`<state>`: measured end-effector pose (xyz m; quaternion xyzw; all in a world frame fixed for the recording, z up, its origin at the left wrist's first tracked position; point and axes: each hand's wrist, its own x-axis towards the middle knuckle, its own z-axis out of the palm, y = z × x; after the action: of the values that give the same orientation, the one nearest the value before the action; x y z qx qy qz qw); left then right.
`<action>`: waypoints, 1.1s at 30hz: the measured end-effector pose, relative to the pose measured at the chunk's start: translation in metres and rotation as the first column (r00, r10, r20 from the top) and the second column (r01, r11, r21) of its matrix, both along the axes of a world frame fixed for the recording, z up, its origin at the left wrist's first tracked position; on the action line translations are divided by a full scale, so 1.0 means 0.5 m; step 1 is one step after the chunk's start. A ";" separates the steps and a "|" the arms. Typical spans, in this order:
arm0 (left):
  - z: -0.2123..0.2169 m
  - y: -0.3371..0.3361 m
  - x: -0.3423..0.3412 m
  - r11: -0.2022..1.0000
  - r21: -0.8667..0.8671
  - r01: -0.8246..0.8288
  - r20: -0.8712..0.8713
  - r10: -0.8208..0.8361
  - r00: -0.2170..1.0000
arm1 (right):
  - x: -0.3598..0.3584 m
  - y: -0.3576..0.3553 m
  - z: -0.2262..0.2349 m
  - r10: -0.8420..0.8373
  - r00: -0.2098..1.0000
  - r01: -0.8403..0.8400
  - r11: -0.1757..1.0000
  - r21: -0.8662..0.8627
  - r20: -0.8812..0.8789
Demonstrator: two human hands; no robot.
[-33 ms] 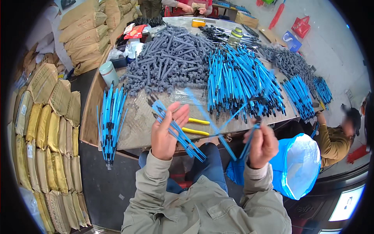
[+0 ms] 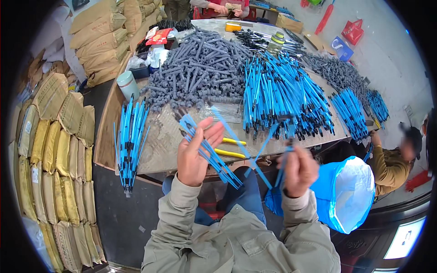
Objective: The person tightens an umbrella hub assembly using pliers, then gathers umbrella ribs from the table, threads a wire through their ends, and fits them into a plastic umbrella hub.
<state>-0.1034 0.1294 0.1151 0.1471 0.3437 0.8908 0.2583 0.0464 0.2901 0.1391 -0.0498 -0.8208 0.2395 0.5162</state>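
Observation:
My left hand is palm up, its thumb closed over a slanting bundle of thin blue rods with dark tips; its other fingers are stretched out. My right hand, fingers pinched and blurred by motion, grips blue rods with black ends. One of these, a long blue rod, slants across the space between my hands. Just beyond my left hand lie the yellow handles of a hand tool. A large heap of blue rods with black ends covers the table ahead of my right hand.
Grey ribbed plastic parts are heaped mid-table, with a blue rod bundle overhanging the left edge. A pale cup and a bottle stand there. At right are a blue bag and a co-worker; stacked sacks line the left.
My right hand has moved slightly left, and the blue rods in it have shifted along with it. My left hand stays nearly in place with its bundle.

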 end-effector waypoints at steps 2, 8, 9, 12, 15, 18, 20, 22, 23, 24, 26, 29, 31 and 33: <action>0.024 0.010 0.002 0.996 0.027 0.081 -0.063 -0.079 0.995 | -0.031 -0.021 -0.022 0.147 0.980 -0.151 0.988 0.023 0.131; 0.012 -0.008 0.018 0.974 -0.148 -0.170 -0.163 0.146 0.976 | -0.096 -0.054 -0.033 0.457 0.810 -0.458 0.884 -0.090 0.367; 0.006 -0.022 0.011 0.963 -0.178 -0.203 -0.202 0.167 0.965 | -0.110 -0.049 -0.026 0.522 0.731 -0.547 0.833 -0.081 0.439; 0.014 -0.032 0.012 0.975 -0.154 -0.160 -0.143 0.138 0.980 | -0.200 0.098 0.015 0.523 0.702 -0.335 0.841 -0.425 0.482; 0.032 -0.037 0.017 0.997 -0.034 -0.065 0.020 0.065 0.998 | -0.350 0.295 0.036 -0.353 0.730 0.220 0.932 0.288 0.585; 0.028 -0.031 0.031 0.999 -0.046 -0.017 0.035 0.019 0.999 | -0.406 0.380 -0.004 -0.561 0.556 0.319 0.825 0.466 0.613; 0.023 -0.035 0.032 0.999 -0.033 -0.008 0.047 0.009 0.999 | -0.424 0.386 -0.021 -0.664 0.407 0.320 0.747 0.583 0.628; 0.010 -0.042 0.033 1.000 -0.020 0.021 0.075 -0.019 0.997 | -0.415 0.378 -0.023 -0.643 0.461 0.328 0.764 0.556 0.611; 0.002 -0.047 0.032 1.000 -0.026 0.011 0.077 -0.009 0.997 | -0.406 0.363 -0.017 -0.626 0.510 0.344 0.777 0.528 0.590; -0.007 -0.052 0.031 0.999 -0.020 0.025 0.075 -0.023 0.997 | -0.399 0.348 -0.014 -0.609 0.556 0.359 0.790 0.498 0.566; -0.017 -0.048 0.035 0.998 0.002 0.069 0.072 -0.068 0.995 | -0.380 0.340 -0.012 -0.579 0.618 0.361 0.810 0.462 0.532; 0.000 -0.037 0.047 0.992 -0.030 0.121 0.111 -0.117 0.987 | -0.359 0.336 -0.001 -0.520 0.728 0.367 0.846 0.387 0.446; 0.001 -0.030 0.053 0.987 -0.046 0.151 0.128 -0.144 0.981 | -0.363 0.334 0.010 -0.586 0.718 0.401 0.789 0.466 0.376; -0.013 -0.024 0.053 0.980 -0.049 0.193 0.083 -0.189 0.979 | -0.358 0.322 0.025 -0.616 0.712 0.420 0.758 0.499 0.337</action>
<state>-0.0766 0.1176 0.1085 0.1372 0.3431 0.8567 0.3599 -0.1328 0.4511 0.1517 -0.2380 -0.9033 -0.1058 0.3408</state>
